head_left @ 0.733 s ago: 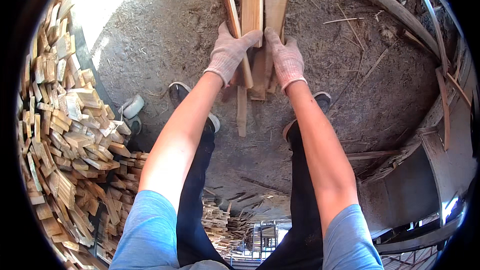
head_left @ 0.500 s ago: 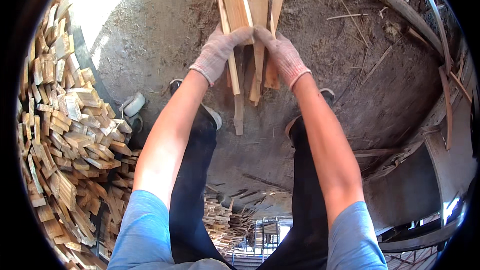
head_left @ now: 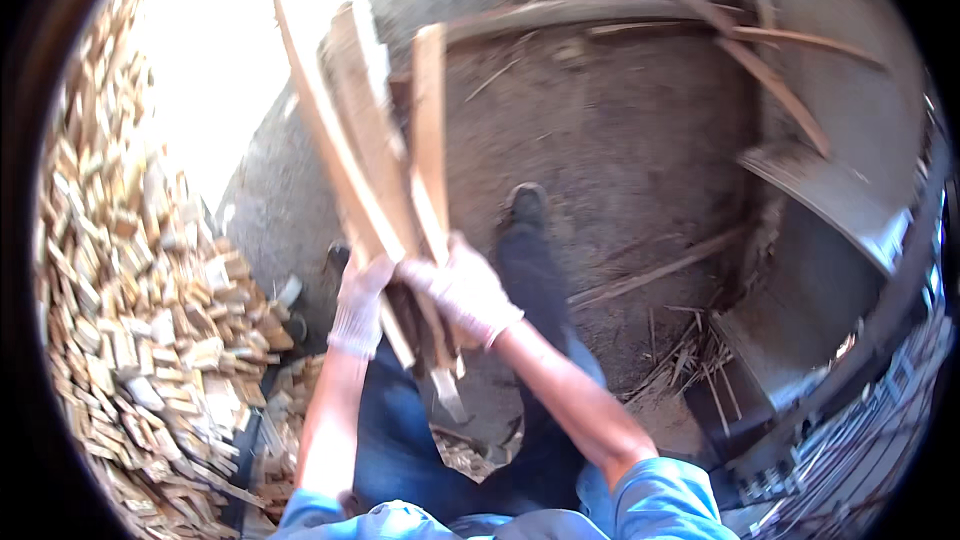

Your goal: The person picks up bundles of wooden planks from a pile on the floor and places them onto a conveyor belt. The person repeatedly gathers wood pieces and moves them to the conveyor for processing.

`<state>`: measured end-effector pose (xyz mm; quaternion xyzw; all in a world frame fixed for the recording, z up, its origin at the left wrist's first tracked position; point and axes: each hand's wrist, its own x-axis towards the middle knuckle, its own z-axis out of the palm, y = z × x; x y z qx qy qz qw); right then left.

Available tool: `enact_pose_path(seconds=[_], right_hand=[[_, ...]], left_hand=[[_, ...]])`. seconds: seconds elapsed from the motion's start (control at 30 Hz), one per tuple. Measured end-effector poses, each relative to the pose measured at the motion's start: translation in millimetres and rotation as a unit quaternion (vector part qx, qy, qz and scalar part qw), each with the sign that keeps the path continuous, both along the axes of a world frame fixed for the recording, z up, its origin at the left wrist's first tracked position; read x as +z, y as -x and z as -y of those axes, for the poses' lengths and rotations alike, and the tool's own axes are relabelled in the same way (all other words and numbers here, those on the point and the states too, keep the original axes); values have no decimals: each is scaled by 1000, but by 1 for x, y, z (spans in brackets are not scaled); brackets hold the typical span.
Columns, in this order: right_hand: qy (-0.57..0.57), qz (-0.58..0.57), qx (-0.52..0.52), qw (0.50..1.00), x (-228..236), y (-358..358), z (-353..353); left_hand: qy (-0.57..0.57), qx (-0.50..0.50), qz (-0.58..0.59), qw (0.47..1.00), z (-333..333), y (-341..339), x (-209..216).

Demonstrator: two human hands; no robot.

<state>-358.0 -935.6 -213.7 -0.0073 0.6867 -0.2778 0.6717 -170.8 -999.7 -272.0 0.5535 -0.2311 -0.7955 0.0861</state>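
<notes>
Several long, rough wooden boards (head_left: 370,135) are bunched together in front of my body, their far ends fanned apart. Wearing a pale knit glove, my left hand (head_left: 364,295) is closed round the left side of the bundle. My right hand (head_left: 462,290), gloved the same way, grips the bundle's right side, its thumb close to the left one. The boards' near ends stick out below my hands, over the gap between my legs. My palms and the inner boards are hidden by the gloves, and the picture is somewhat blurred.
A big heap of short wood pieces (head_left: 160,340) rises along the left. Curved offcut slabs (head_left: 590,10) lie on the dirt floor at the far side, others on the right. A grey metal structure (head_left: 830,280) stands at the right. Bright sunlight falls at the far left.
The bundle of boards has come nearer to my body, lifted and tilted leftward, with both hands still on it. My view has turned to the right and my feet have shifted.
</notes>
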Motion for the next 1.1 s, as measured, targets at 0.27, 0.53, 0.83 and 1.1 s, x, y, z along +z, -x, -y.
enact_pose_path(seconds=[0.27, 0.53, 0.83, 1.1], right_hand=[[123, -93, -67, 986, 231, 60, -96], [141, -353, -320, 868, 349, -18, -214], [39, -369, -606, 703, 430, -165, -370], [-32, -408, -737, 537, 418, -275, -556]], left_hand=[[139, -141, -48, 979, -38, 52, 205], [176, -355, -293, 871, -106, 130, 350], [106, -629, -367, 677, -290, 111, 455], [9, -762, -396, 512, -522, 71, 436]])
